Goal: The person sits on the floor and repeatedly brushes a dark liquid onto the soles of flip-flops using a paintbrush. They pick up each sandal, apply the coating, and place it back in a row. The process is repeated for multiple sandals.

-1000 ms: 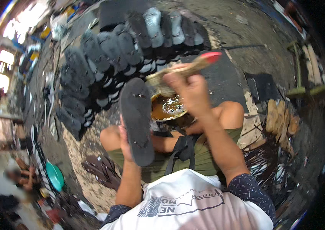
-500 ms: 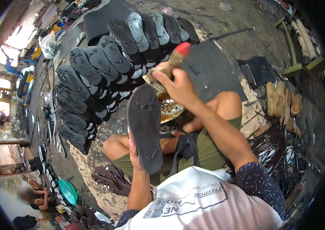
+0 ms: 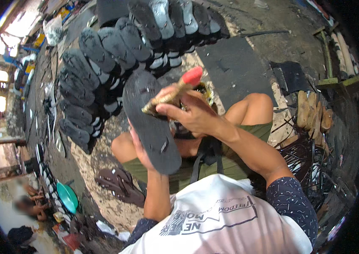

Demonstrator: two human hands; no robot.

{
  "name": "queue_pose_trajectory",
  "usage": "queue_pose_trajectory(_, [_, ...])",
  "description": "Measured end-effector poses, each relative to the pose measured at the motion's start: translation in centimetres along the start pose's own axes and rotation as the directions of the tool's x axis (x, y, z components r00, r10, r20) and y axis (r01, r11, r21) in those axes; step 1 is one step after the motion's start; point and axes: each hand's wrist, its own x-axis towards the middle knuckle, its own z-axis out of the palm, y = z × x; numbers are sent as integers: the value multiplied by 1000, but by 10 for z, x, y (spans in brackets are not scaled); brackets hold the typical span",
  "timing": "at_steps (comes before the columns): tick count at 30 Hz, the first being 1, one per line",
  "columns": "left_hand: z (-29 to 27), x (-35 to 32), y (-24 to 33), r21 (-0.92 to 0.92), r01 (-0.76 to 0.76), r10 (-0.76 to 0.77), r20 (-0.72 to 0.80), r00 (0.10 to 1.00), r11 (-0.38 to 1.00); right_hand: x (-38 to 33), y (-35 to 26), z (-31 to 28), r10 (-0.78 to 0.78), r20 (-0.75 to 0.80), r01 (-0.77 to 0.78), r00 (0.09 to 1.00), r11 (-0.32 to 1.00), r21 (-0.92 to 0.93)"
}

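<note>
My left hand is closed round the edge of a long black sandal sole, holding it tilted in front of my body. In my right hand is a paintbrush, its red handle end pointing up and away. The brush's pale bristle end is over the sole's face near its middle; whether it touches cannot be told. Behind the right hand, a container with amber liquid shows only in part. A pair of dark brown sandals lies on the floor by my left knee.
Curved rows of black soles stand ahead and to the left. A flat black sheet lies beyond the container. Wooden foot forms and thin strips lie at the right. A person sits far left near a green basin.
My right hand has brought the brush down and left, from above the container to over the sole. The sole has tipped, its top end moving left and up.
</note>
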Motion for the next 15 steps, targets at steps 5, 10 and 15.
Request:
queue_pose_trajectory(5, [5,35,16,55,-65,63,49,997,996,-74,-20,31,206,227,-233,952,967,103])
queue_pose_trajectory(10, [-3,47,1,55,2,-10,153,988,999,-44,-17,17,-175,128,175,976,984,10])
queue_pose_trajectory(15, [29,15,-32,50,52,-54,31,998,997,47,23,-1,-322,-17,309,947,922,-235])
